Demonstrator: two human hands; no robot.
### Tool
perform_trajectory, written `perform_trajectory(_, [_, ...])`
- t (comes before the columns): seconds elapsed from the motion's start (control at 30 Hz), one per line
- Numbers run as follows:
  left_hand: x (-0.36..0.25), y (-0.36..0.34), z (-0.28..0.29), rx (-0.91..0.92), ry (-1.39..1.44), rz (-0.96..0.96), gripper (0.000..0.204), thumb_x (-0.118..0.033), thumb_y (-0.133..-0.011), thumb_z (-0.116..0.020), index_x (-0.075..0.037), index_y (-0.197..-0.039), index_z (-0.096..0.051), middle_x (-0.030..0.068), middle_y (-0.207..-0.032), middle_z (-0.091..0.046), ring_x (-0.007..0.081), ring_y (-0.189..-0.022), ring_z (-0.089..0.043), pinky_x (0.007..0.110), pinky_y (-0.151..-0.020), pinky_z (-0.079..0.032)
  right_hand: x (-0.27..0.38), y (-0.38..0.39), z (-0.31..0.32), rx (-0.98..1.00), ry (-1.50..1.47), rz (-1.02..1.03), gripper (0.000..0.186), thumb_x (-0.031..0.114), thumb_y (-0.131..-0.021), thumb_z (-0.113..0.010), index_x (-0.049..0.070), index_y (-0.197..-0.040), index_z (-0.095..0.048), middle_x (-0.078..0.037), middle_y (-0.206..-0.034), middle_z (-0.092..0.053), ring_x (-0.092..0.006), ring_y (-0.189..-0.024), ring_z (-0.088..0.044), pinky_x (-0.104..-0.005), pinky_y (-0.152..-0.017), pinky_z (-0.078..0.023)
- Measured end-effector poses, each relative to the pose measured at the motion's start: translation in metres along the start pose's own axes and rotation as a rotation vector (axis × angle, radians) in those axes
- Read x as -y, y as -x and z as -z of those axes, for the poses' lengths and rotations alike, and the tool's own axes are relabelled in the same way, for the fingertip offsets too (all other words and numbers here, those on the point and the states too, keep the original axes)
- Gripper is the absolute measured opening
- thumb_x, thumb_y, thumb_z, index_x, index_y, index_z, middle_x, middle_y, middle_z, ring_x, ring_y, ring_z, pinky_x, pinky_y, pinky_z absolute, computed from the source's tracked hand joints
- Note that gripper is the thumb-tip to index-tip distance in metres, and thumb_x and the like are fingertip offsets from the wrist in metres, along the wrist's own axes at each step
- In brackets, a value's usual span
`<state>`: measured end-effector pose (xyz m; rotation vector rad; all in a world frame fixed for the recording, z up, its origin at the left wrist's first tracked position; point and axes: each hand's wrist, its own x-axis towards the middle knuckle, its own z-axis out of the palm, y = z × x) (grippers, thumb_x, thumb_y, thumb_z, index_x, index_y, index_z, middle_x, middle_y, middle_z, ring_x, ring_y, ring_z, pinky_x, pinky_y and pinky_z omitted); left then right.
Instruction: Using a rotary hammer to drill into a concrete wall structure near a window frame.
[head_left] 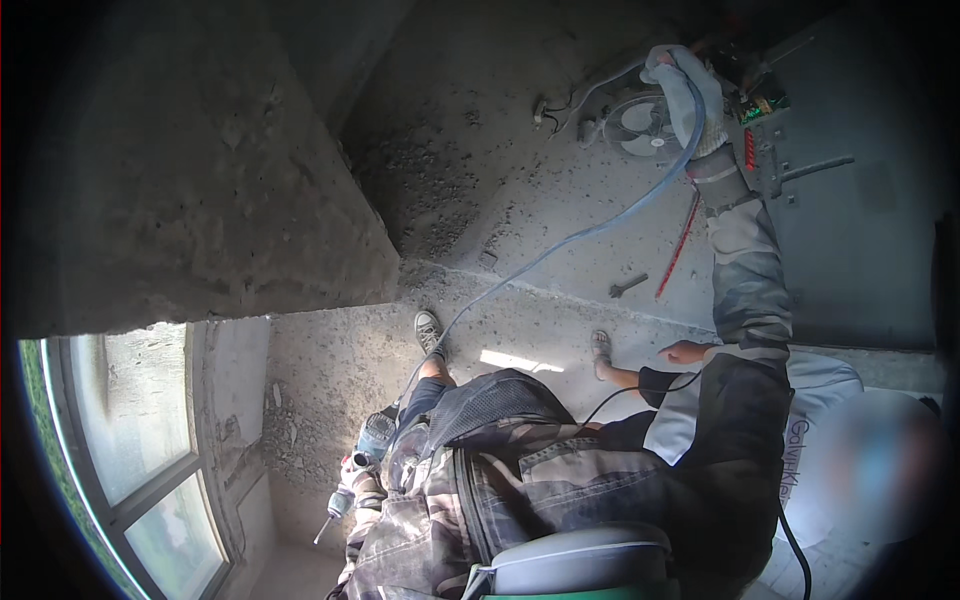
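Observation:
My right arm, in a camouflage sleeve, stretches to the far right. Its white-gloved hand (692,105) has curled fingers closed on a blue hose (570,240), which passes over the glove and droops back toward my left side. Just left of that hand is a round fan (640,128) with pale blades; at its right, a green circuit board (766,107) sits among wires. Low on the left, my left hand (362,478) grips a grey-blue power tool (376,435). Beside this hand, a thin rod (322,530) sticks out downward. Finger detail there is small and partly hidden.
A person in a light shirt (835,385) crouches close at my right. A dark short tool (628,287) and a red rod (680,240) lie on the dusty floor. A concrete block (220,200) and a window (140,420) stand left; a grey panel (860,250) is far right.

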<state>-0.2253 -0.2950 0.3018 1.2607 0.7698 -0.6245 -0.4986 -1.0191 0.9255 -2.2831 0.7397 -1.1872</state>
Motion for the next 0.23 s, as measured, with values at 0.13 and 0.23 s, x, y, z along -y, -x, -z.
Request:
perform_trajectory(0.13, [0.004, 0.012, -0.072, -0.028, -0.03, -0.047, 0.023, -0.012, -0.093, -0.053, -0.001, -0.11, -0.064, 0.0102, -0.1, -0.069, 0.0216, -0.084, -0.066, 0.035, -0.078, -0.055, 0.013, -0.062, 0.015, 0.015, 0.044, 0.089, 0.027, 0.018, -0.096, -0.051, -0.002, -0.111, -0.061, -0.011, -0.102, -0.065, -0.0183, -0.097, -0.062, -0.0314, -0.094, -0.044])
perform_trajectory(0.23, [-0.003, 0.032, -0.125, -0.048, -0.009, -0.026, 0.033, -0.017, -0.094, -0.052, -0.001, -0.122, -0.061, 0.0126, -0.106, -0.068, 0.0266, -0.093, -0.067, 0.037, -0.087, -0.054, 0.011, -0.11, 0.031, 0.155, -0.052, 0.353, 0.03, 0.032, -0.097, -0.053, 0.003, -0.106, -0.059, -0.012, -0.107, -0.06, -0.0208, -0.095, -0.058, -0.0334, -0.085, -0.045])
